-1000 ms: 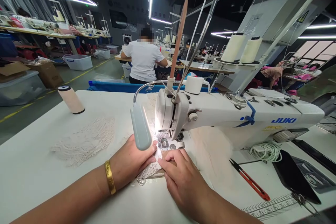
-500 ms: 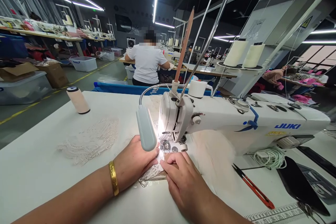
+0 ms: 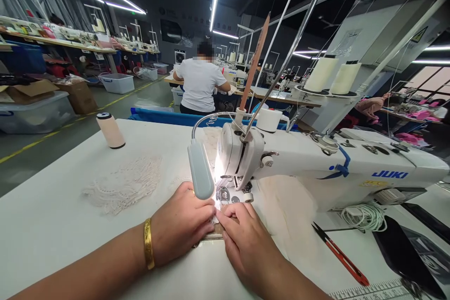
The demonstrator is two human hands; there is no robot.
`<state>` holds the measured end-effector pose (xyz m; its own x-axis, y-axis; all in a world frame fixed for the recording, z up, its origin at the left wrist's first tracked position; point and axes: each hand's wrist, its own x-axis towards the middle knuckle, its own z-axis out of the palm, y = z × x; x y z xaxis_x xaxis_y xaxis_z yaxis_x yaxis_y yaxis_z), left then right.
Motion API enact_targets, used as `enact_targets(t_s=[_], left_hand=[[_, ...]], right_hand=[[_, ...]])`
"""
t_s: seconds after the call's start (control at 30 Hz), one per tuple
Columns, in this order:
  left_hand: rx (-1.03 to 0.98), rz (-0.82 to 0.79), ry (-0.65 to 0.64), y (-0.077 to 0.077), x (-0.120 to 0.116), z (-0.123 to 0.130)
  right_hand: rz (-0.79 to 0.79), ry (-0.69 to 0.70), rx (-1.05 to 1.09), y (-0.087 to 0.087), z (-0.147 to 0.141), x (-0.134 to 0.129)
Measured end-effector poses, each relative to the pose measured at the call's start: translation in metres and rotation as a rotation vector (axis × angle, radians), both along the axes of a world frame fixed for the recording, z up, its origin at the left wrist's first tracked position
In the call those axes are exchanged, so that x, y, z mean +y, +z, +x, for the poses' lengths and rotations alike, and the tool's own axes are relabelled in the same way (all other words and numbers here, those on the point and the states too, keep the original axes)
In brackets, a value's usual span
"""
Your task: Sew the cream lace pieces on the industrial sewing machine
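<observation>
Seemingly, white cloth [image 3: 217,220], three o'clock from the left hand [image 3: 183,218] and ten from the right hand [image 3: 246,234], was being aligned at the sewing machine [image 3: 298,152]; fingers [image 3: 228,222] were bent, grip untellable; steady guiding seemed needed.

Ahead of the right grip [image 3: 244,232], the sewing machine [image 3: 295,152] is gleaming white, with blue lettering [image 3: 390,174] and a blue ribbon [image 3: 341,168] standing out against it. Just above the left grip [image 3: 184,225], a lamp [image 3: 201,171] is showing pale grey-green; on that grip's wrist, a bracelet [image 3: 149,243] is shining gold. Left of the left grip, lace [image 3: 126,183] is showing an openwork pattern in pale cream over the white surface [image 3: 52,197], and beyond it a spool [image 3: 111,131] is wearing pale peach with black ends. Right of the right grip, snips [image 3: 344,258] are pairing orange-red handles with dark blades, a coiled cord [image 3: 363,215] is showing pale mint, and a ruler [image 3: 372,289] is carrying dark markings.
</observation>
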<state>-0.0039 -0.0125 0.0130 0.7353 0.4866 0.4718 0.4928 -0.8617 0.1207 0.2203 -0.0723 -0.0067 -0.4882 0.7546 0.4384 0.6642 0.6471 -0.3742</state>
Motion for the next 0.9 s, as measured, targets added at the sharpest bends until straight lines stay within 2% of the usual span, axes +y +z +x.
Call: enact_targets(t_s=[0.17, 0.33, 0.47, 0.67, 0.8, 0.9], left_hand=[[-0.041, 0.057, -0.027, 0.0018, -0.0063, 0.0026], [-0.110, -0.130, -0.027, 0.0007, -0.0001, -0.0019], [-0.196, -0.176, -0.019, 0.0011, 0.0012, -0.0052], [-0.142, -0.230, -0.002, 0.0084, -0.0014, -0.0039], [-0.143, -0.216, 0.028, 0.0094, -0.0004, -0.0035], [-0.111, -0.181, -0.008, 0.0078, -0.0002, -0.0040]], right_hand=[[-0.054, 0.009, 0.032, 0.0014, 0.0036, 0.0002], [-0.022, 0.039, 0.082, 0.0005, 0.0053, 0.0005], [0.022, 0.051, 0.077, 0.0005, 0.0029, -0.0001], [0.036, 0.057, 0.069, 0.0008, 0.0032, -0.0002], [0.040, 0.040, 0.032, 0.0004, 0.0032, 0.0000], [0.030, 0.028, 0.020, 0.0001, 0.0022, -0.0007]])
